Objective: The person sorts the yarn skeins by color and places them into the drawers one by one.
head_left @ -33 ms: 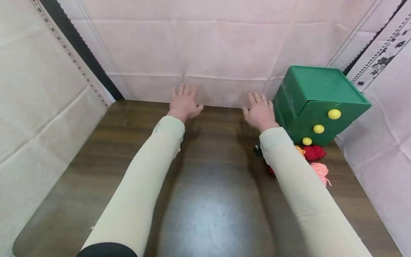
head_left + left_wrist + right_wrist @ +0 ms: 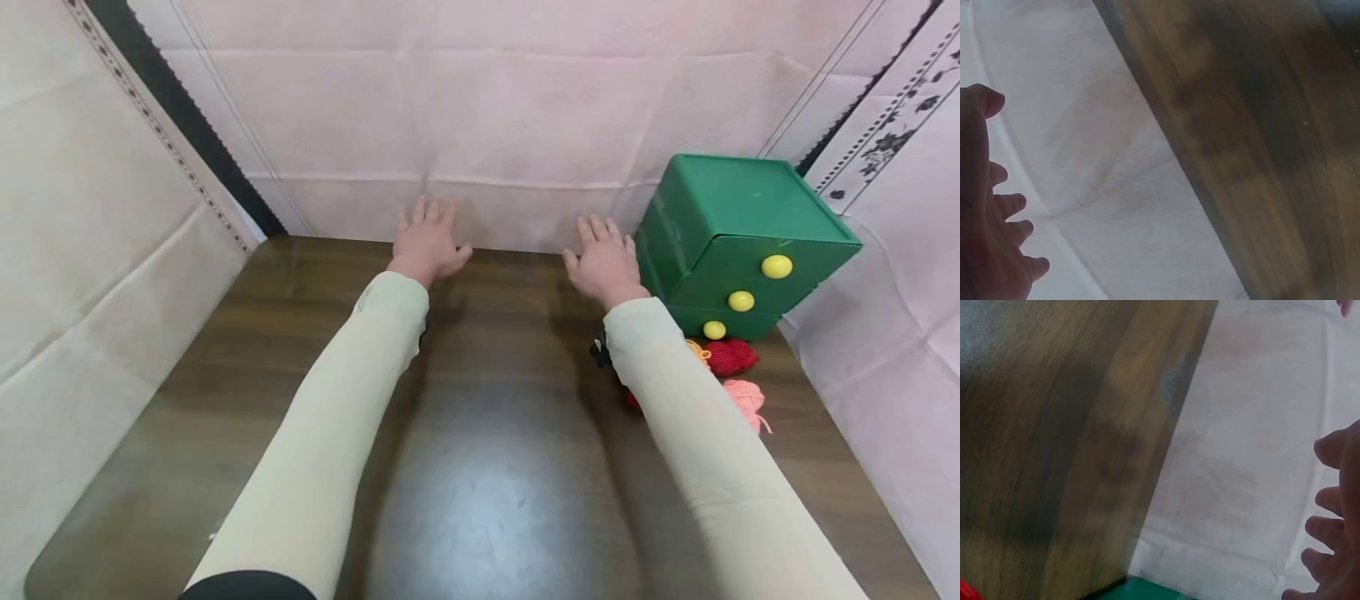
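Spread wide before the cloth

The cloth, pale and creased, stands behind the table and along both sides, with a dark strip running down toward the back left corner. The table is dark brown wood, glossy toward the person. Two pale sleeves stretch across it: the left sleeve, with a black band at its lower end, and the right sleeve.

The box, green, stands at the table's back right, near the corner of the cloth. Its corner also shows at the bottom of the right wrist view.

The left hand is wide, its fingers extended and parted, well apart from the box. The right hand is wide too, fingers parted, just beside the box's left side. Whether either hand touches the cloth cannot be told.

Before the box lie red yarn, pink yarn and a little orange yarn, the right sleeve partly covering them. Smallest are three yellow knobs, the top knob, middle knob and bottom knob, on the box's front.
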A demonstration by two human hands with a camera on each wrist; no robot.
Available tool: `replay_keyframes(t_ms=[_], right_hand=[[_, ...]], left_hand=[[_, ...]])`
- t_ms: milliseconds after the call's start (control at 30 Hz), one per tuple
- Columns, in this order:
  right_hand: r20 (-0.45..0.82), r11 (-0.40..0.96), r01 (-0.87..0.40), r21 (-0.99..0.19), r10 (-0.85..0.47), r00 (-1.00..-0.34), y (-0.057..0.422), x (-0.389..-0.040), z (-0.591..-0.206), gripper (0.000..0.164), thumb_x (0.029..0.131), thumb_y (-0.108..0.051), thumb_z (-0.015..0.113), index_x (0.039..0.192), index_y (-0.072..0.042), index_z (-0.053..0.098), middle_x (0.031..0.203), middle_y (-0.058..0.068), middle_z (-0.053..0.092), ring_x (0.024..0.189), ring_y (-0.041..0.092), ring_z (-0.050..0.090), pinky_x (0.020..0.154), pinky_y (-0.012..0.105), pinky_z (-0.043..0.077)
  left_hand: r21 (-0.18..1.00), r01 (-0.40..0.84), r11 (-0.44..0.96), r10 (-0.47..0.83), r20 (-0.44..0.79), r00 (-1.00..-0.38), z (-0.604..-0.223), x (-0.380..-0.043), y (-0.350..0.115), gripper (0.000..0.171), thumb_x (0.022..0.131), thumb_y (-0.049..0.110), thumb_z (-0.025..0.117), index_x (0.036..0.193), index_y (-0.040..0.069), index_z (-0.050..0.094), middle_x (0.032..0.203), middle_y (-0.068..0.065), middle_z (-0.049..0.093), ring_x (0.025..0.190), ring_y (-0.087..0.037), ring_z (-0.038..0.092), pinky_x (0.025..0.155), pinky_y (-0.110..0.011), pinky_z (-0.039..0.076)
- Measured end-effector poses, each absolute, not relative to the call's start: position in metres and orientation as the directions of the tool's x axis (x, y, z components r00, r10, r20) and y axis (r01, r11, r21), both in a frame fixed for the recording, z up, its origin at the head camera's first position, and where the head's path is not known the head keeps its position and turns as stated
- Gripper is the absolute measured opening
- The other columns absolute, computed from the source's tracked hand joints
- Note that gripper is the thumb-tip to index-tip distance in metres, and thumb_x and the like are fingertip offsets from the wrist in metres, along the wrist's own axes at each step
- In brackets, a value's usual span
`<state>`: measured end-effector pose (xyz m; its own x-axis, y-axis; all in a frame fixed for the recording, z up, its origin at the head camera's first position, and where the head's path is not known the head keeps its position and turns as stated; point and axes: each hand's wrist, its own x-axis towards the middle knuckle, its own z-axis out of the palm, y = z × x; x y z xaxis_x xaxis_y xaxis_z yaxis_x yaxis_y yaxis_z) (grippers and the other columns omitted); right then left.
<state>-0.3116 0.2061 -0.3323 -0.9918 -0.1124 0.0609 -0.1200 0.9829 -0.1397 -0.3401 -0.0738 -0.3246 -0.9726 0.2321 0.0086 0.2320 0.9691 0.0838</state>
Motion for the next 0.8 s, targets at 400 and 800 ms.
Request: replay_keyframes(t_ms=[400,800], right_hand=[[0.115,0.975,-0.13,-0.178,-0.11,-0.987,0.216,-0.306,-0.315,0.068,0.101,-0.045,0.038,0.157,-0.015,0.013,0.163,0.012,0.012,0.151,0.035,0.005,0.118,0.06,0.004],[0.181,0.965,-0.155,-0.21,-0.118,-0.976,0.224,-0.291,-0.299,0.065,0.101,-0.042,0.041,0.155,-0.012,0.02,0.16,0.017,0.021,0.149,0.037,0.013,0.118,0.06,0.008]], left_hand=[[0.075,0.276,0.958,0.273,0.054,-0.961,-0.309,-0.345,-0.055,0.082,0.095,0.061,0.031,0.157,0.015,0.003,0.163,-0.015,0.007,0.151,-0.035,0.002,0.117,-0.06,0.004],[0.049,0.311,0.949,0.307,0.084,-0.948,-0.289,-0.333,-0.03,0.083,0.094,0.064,0.029,0.157,0.015,0.006,0.164,-0.01,0.011,0.151,-0.031,0.006,0.118,-0.059,-0.002]])
